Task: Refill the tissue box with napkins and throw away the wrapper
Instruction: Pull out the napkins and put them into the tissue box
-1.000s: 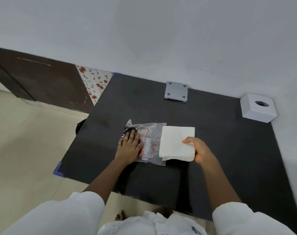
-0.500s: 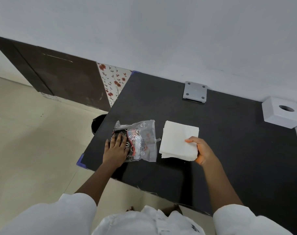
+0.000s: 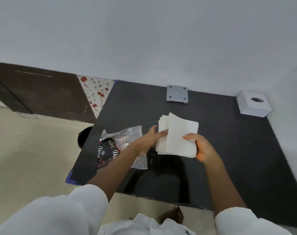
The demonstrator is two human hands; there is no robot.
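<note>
A stack of white napkins [image 3: 178,136] is lifted off the black table [image 3: 229,150], tilted, with both hands on it. My right hand [image 3: 201,147] grips its right lower edge, thumb on top. My left hand [image 3: 150,139] holds the left edge, fingers against the stack. The clear plastic wrapper [image 3: 122,146], printed in black and red, lies flat on the table's left part, partly under my left forearm. The white cube tissue box [image 3: 253,105], with a round hole on top, stands at the far right corner against the wall.
A grey square plate with screws [image 3: 177,94] lies at the table's back edge. A dark bin [image 3: 84,135] on the floor peeks out beside the table's left edge. Floral cloth [image 3: 96,92] and dark wood panel stand left of the table.
My left hand left the wrapper and moved right onto the napkin stack. The stack rose off the table and now sits between both hands. The wrapper stays flat.
</note>
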